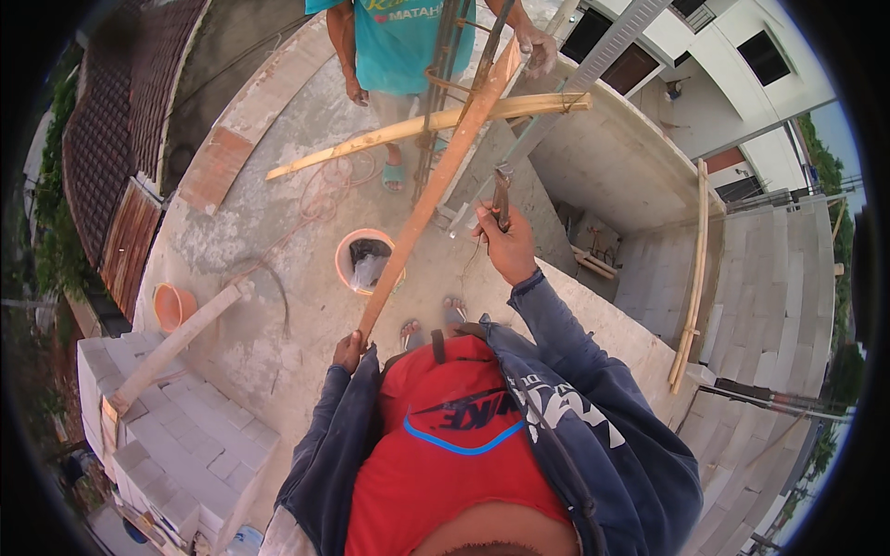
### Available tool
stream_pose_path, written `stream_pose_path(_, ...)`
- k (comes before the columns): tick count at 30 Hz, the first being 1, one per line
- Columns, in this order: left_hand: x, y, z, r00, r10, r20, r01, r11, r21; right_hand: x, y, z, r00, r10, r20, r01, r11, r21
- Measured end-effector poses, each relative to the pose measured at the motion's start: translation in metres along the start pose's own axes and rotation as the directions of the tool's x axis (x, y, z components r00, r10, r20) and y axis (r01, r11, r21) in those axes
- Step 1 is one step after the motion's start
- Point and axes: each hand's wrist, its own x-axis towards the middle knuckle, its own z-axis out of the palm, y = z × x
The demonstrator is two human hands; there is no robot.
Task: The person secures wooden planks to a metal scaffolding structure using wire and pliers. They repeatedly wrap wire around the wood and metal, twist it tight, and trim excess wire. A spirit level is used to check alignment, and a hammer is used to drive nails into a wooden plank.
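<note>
My left hand (349, 352) is closed round the near end of a long reddish-brown wooden board (425, 208). The board slants up and away, crossing a pale wooden pole (362, 144) beside upright rebar (434, 102). At its far end is the hand (536, 44) of a person in a teal shirt (399, 56). My right hand (510, 246) grips a pair of pincers (502, 199), raised with the jaws pointing away from me, right of the board. Below the board's middle stands an orange-rimmed bucket (343, 264) with dark and clear plastic-like stuff inside.
A drop opens beyond the concrete ledge (616, 324) to my right, with a block wall (760, 287) and long poles (691, 278) past it. Pale blocks (199, 435) are stacked at lower left, near another orange bucket (173, 306). A cable (278, 246) lies on the floor.
</note>
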Motion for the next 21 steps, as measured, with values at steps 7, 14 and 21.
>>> stream_pose_path(7,0.001,-0.008,0.005,1.000,0.015,-0.010,-0.016,0.999,-0.040,0.036,-0.013,0.030,0.999,-0.039,-0.017,0.040,0.998,0.052)
stream_pose_path(14,-0.010,-0.001,0.013,0.978,0.103,-0.184,-0.096,0.994,0.044,0.044,-0.007,0.043,1.000,0.011,0.001,-0.011,0.995,0.103)
stream_pose_path(21,-0.007,0.050,0.003,0.888,0.254,-0.384,-0.258,0.965,0.040,0.036,-0.001,0.036,0.999,-0.052,-0.002,0.052,0.988,0.145)
